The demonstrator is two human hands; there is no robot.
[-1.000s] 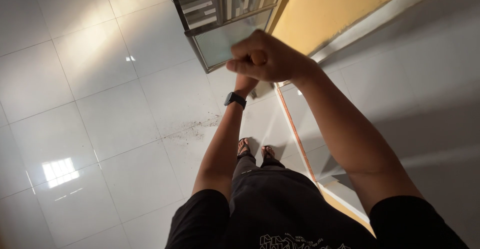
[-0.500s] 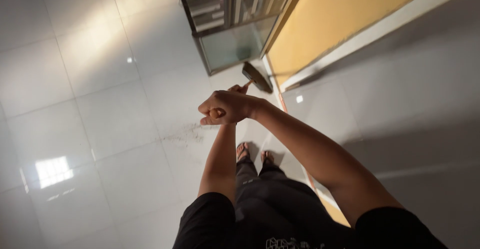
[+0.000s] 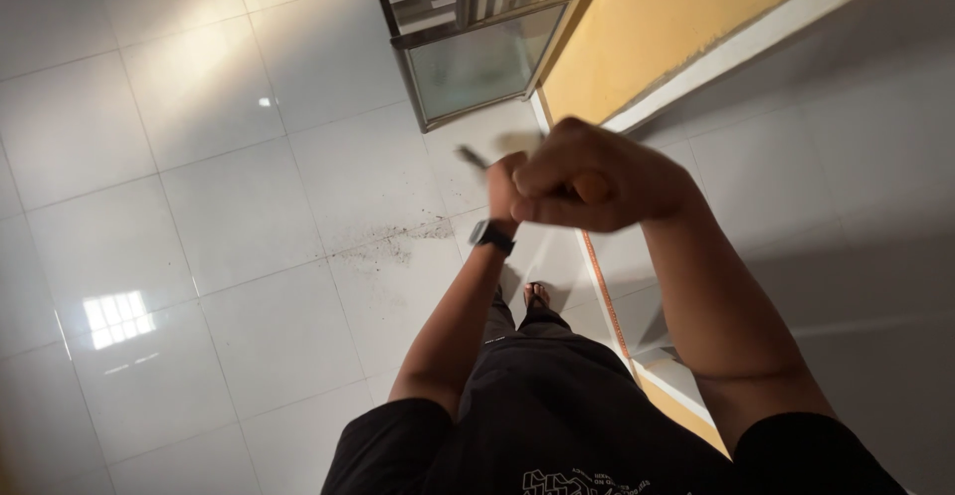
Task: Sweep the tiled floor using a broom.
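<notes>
Wooden broom handle (image 3: 593, 189): light, stiff, smooth; best held high, hands stacked.
Right hand (image 3: 597, 179): grip fisted around it.
Left hand (image 3: 505, 182): just below, wrapped likewise.
Dirt streak (image 3: 393, 243): on floor tiles (image 3: 239, 206), beyond both grips.

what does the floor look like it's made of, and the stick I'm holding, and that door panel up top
Floor: likely glazed ceramic tile, glossy white; it mirrors window light, with grout lines. Stick: probably wood, orange-tan, though blurred and mostly hidden by the right hand. Door panel: seemingly frosted glass in a dark frame, perhaps metal.

Tiled floor (image 3: 199, 216) (scattered dirt (image 3: 393, 244))
</notes>
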